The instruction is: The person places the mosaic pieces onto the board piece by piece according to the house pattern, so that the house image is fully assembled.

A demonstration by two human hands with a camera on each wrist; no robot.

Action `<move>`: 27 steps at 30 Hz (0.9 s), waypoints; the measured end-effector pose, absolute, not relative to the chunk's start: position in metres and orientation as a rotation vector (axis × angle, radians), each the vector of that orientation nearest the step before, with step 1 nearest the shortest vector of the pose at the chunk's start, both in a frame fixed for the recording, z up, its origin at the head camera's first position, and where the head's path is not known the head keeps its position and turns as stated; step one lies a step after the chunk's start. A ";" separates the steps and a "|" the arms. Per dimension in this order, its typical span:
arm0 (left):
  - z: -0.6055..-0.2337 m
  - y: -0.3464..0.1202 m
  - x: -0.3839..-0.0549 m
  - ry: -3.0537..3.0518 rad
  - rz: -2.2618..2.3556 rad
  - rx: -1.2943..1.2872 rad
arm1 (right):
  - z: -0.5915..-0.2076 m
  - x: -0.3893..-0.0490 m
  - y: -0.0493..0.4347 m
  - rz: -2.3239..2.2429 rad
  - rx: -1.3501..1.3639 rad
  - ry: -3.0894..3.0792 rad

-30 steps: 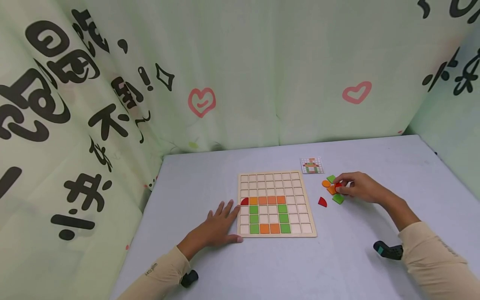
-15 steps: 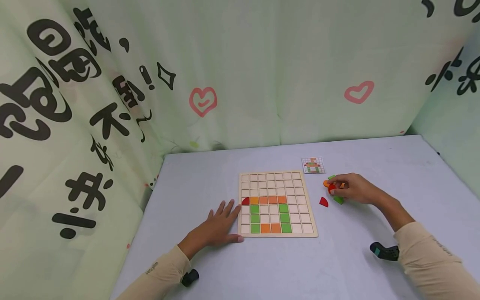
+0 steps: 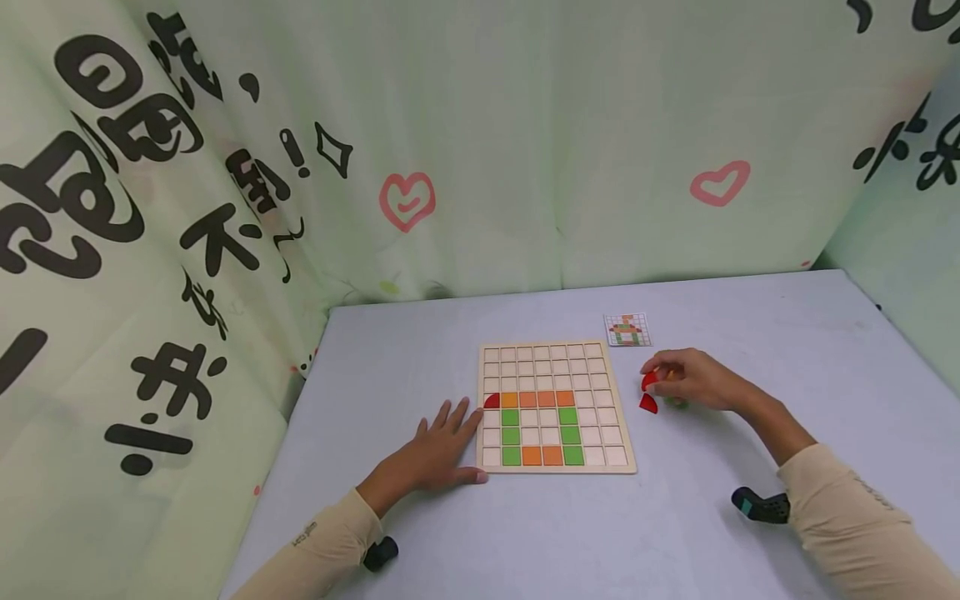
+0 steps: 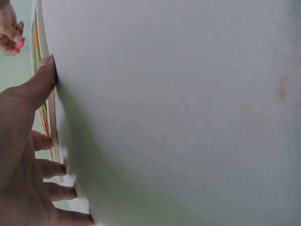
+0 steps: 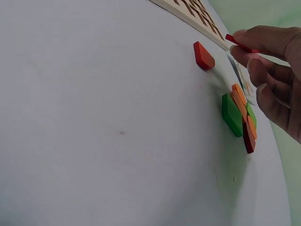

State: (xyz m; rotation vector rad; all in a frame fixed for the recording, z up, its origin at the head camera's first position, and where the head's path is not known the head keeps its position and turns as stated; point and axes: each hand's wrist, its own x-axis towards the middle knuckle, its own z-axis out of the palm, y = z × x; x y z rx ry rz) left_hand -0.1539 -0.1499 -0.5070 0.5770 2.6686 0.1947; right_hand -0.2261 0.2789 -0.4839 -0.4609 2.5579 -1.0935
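A wooden grid board [image 3: 555,367] lies on the table, with red, orange and green pieces set in some of its squares. My left hand [image 3: 438,454] rests at its left edge, fingers spread and straight, fingertips and thumb right at the rim. To the right of the board, my right hand [image 3: 697,379] pinches a small flat red piece [image 5: 230,38] between thumb and fingers, raised above the table. Below it lies a red quarter-round piece [image 5: 203,56]. Close under the right hand is a cluster with a green piece [image 5: 230,115] and orange pieces [image 5: 241,104], mostly hidden in the head view.
A small printed card [image 3: 628,330] with a coloured grid pattern lies beyond the board's far right corner. A white cloth covers the table [image 3: 570,533]. A patterned curtain [image 3: 555,167] hangs behind it. Black devices [image 3: 761,506] are worn at both wrists.
My right hand has moved left and slightly towards me from the cluster, carrying the red piece until it hangs near the red quarter-round. The left hand has stayed at the board's edge.
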 end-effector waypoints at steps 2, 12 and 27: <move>-0.508 -0.150 -0.155 2.670 0.195 0.576 | -0.485 -0.226 0.276 -1.111 -0.474 2.548; -0.509 -0.151 -0.155 2.681 0.179 0.581 | -0.488 -0.226 0.262 -1.054 -0.521 2.557; -0.508 -0.150 -0.154 2.672 0.188 0.574 | -0.492 -0.226 0.242 -1.141 -0.521 2.467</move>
